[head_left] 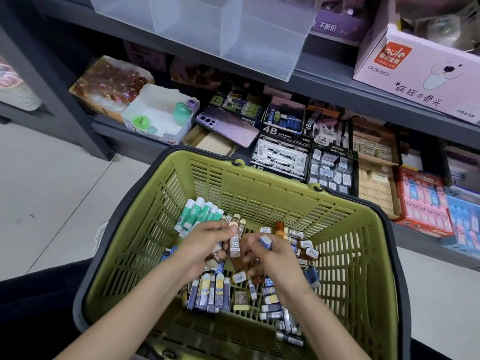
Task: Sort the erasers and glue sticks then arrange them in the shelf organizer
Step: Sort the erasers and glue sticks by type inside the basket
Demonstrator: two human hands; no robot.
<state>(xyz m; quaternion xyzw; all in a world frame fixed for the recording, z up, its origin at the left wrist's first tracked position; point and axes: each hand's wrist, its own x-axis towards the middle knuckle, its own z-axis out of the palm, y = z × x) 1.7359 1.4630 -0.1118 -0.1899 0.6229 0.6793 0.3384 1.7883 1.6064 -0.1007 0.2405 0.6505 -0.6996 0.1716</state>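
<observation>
A green plastic basket [337, 229] holds a heap of erasers and glue sticks. Teal and white glue sticks [200, 215] lie bunched at its far left. Blue sleeved erasers [213, 292] lie in a row near the front. My left hand [207, 245] is inside the basket and grips a bundle of brown 2B erasers [235, 245]. My right hand [270, 255] is beside it and pinches a small blue and white eraser [266, 240]. The clear shelf organizer [233, 35] stands on the upper shelf, its compartments showing nothing inside.
The lower shelf carries boxes of 4B erasers [283, 152], a purple phone [228, 126], a white carton [158, 113] with green sharpeners and red and blue boxes [426, 211] to the right. A white cardboard box [420, 71] stands right of the organizer. Tiled floor lies to the left.
</observation>
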